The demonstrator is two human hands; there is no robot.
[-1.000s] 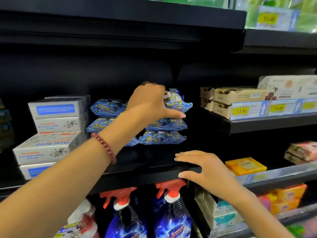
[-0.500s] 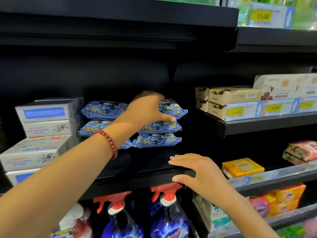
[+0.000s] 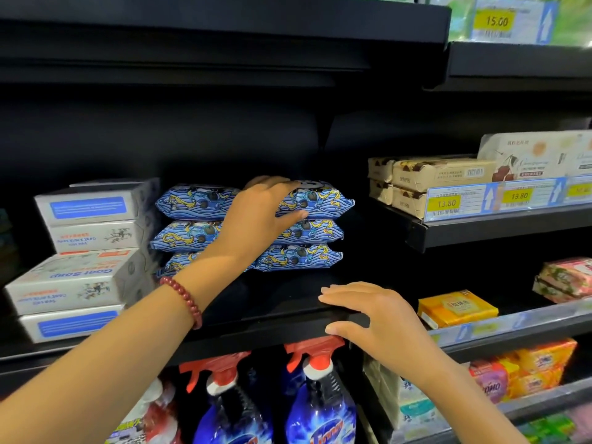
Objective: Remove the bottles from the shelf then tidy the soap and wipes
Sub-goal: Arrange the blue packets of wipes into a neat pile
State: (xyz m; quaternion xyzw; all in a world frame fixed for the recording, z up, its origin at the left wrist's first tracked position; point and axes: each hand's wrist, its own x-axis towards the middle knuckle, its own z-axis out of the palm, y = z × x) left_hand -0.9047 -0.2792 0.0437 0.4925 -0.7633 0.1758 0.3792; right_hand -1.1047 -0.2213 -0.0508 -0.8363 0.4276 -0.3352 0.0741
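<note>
Black retail shelving, dim. Middle shelf (image 3: pixel 256 334) carries the task stock: soap boxes (image 3: pixel 86 238) stacked at the left, and wipes (image 3: pixel 192 203) just beside them in two stacks of three.

Left hand (image 3: pixel 259 216) is on the top right pack (image 3: pixel 320 198). Its fingers drape over the top and the thumb presses the front face. That is a loose clamp on that one pack, not a lift. Fingertips are hidden behind the pack, so I can't tell how far they wrap. My read is that this grip lets the pack slide and square up against the two under it.

Right hand (image 3: pixel 378 318) holds nothing. Fingers lie flat on the shelf's front edge and the thumb sits against the lip. It looks like a brace for the reach.

Spray bottles (image 3: pixel 320 408) stand on the tier below, apart from both hands, so the bottle step looks done for the middle shelf.

The right wipes stack looks nearly flush. The soap stack is rougher: the lower boxes sit skewed and jut forward. That is probably the next fix.

Risk: the packs are soft and slippery, so a hard shove could shear the stack.
</note>
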